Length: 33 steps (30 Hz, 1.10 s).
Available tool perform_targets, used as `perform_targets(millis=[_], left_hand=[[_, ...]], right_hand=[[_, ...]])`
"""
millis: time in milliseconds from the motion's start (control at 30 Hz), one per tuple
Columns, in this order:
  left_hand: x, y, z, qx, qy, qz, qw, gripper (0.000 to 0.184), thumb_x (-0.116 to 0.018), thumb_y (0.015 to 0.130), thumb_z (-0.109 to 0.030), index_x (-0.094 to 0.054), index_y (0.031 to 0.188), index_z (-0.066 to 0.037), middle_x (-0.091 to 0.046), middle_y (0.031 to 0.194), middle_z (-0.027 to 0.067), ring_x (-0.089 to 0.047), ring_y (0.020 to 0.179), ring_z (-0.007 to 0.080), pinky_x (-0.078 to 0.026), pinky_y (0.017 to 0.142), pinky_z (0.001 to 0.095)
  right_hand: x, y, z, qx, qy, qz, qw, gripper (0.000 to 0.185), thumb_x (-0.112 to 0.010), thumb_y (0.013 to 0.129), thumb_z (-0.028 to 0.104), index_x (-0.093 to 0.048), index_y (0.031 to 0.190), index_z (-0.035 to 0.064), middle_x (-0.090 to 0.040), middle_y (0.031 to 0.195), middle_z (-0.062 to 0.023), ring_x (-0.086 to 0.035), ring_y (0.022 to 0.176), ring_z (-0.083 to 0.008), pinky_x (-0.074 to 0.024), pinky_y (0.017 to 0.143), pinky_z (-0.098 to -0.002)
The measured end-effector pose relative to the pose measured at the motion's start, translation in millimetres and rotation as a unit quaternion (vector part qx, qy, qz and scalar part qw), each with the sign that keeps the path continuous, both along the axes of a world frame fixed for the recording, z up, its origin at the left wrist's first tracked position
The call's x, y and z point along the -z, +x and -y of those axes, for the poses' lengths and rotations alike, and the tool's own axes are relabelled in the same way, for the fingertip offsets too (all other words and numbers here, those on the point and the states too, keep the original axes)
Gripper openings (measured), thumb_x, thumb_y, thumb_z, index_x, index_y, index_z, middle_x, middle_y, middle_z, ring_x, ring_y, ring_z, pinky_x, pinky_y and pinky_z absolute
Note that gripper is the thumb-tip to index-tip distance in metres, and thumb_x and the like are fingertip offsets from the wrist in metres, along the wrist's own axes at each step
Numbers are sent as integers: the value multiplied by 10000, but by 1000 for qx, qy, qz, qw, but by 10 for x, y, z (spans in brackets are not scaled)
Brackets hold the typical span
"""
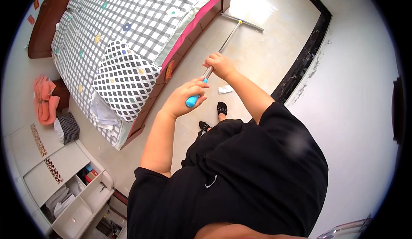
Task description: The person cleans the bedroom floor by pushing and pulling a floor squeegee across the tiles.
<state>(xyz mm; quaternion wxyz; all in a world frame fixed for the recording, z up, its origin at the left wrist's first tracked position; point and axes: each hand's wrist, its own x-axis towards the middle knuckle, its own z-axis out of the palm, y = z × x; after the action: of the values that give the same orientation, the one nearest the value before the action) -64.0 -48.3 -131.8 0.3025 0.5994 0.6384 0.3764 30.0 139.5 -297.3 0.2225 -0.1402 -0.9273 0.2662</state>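
Note:
A long-handled floor squeegee (232,38) slants away from me, with a metal pole, a blue grip, a yellow joint and a wide thin head (253,25) lying on the tiles beside the bed. My left hand (183,96) is wrapped round the blue grip at the near end. Farther up, my right hand (221,66) closes on the metal pole. A small white packet or folded tissue (225,89) lies on the floor below my right hand, close to my black shoes (222,108).
On the left stands a bed (141,13) with a checked sheet and a pillow (125,80) at its near corner. A white wall (356,93) with a black skirting (300,69) runs along the right. Lower left are a dresser with open compartments (77,215) and a dark checked box (68,127).

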Motion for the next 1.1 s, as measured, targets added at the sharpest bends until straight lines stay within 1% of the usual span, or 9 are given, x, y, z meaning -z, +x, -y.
perform_targets(millis=[100, 233, 333, 467, 767, 900, 933, 1067, 1100], left_hand=[[40, 3, 14, -1, 7, -51, 999, 208, -761, 794, -65, -556, 825, -88, -678, 1110, 41, -580, 1222, 302, -525, 913, 392], [116, -44, 69, -24, 2, -60, 998, 200, -761, 792, -64, -566, 832, -85, -682, 1089, 52, -587, 1213, 302, -525, 907, 391], [259, -63, 106, -112, -4, -17, 994, 163, -753, 803, -67, -598, 855, -71, -691, 1061, 66, -604, 1198, 308, -514, 901, 394], [348, 31, 156, -154, 6, 30, 988, 145, -742, 810, -64, -602, 846, -60, -696, 1042, 68, -619, 1179, 310, -514, 892, 380], [-181, 419, 694, -225, 11, -28, 974, 100, -707, 814, -45, -608, 829, -49, -709, 968, 90, -672, 1093, 307, -537, 849, 352], [-450, 553, 1093, -262, -1, -17, 965, 86, -702, 816, -29, -618, 829, -43, -712, 973, 94, -674, 1092, 306, -542, 837, 353], [-543, 602, 1210, -264, -30, 7, 964, 66, -656, 860, -23, -599, 838, 3, -698, 985, 135, -671, 1078, 322, -492, 962, 367], [-675, 715, 1736, -271, -22, 15, 962, 57, -644, 859, -9, -596, 846, 19, -699, 989, 137, -676, 1059, 312, -486, 975, 381], [-730, 735, 1874, -283, -11, 10, 959, 66, -667, 835, -9, -603, 828, 2, -706, 973, 131, -681, 1060, 324, -510, 906, 359]], right_hand=[[53, -49, -17, -32, -2, -4, 999, 182, -693, 847, 298, -608, 778, 154, -574, 785, -22, -601, 823, -252, -527, 652, -399], [55, -216, 20, -43, -24, 33, 998, 166, -695, 841, 285, -628, 783, 145, -583, 825, -33, -596, 890, -261, -532, 715, -405], [90, -346, 12, -60, -61, 89, 992, 130, -703, 834, 276, -662, 818, 153, -596, 881, -42, -585, 955, -265, -534, 771, -408], [156, -364, -13, -117, -93, 162, 975, 117, -720, 815, 278, -697, 872, 179, -614, 966, -41, -563, 1035, -263, -525, 846, -417], [-275, -198, 619, -179, -131, 154, 963, 156, -723, 819, 280, -674, 921, 175, -621, 964, -50, -556, 1036, -272, -490, 890, -398], [-470, -161, 1059, -198, -163, 141, 956, 233, -714, 840, 362, -653, 886, 142, -627, 922, -65, -563, 994, -285, -486, 862, -408], [-509, -132, 1178, -200, -163, 143, 956, 233, -714, 840, 362, -653, 886, 142, -627, 922, -65, -563, 994, -285, -486, 862, -408], [-707, -70, 1695, -237, -158, 139, 948, 335, -705, 827, 453, -644, 810, 124, -639, 867, -74, -576, 942, -294, -492, 815, -420], [-769, -61, 1844, -252, -150, 150, 944, 366, -697, 824, 483, -642, 790, 122, -641, 853, -76, -579, 933, -296, -493, 804, -423]])
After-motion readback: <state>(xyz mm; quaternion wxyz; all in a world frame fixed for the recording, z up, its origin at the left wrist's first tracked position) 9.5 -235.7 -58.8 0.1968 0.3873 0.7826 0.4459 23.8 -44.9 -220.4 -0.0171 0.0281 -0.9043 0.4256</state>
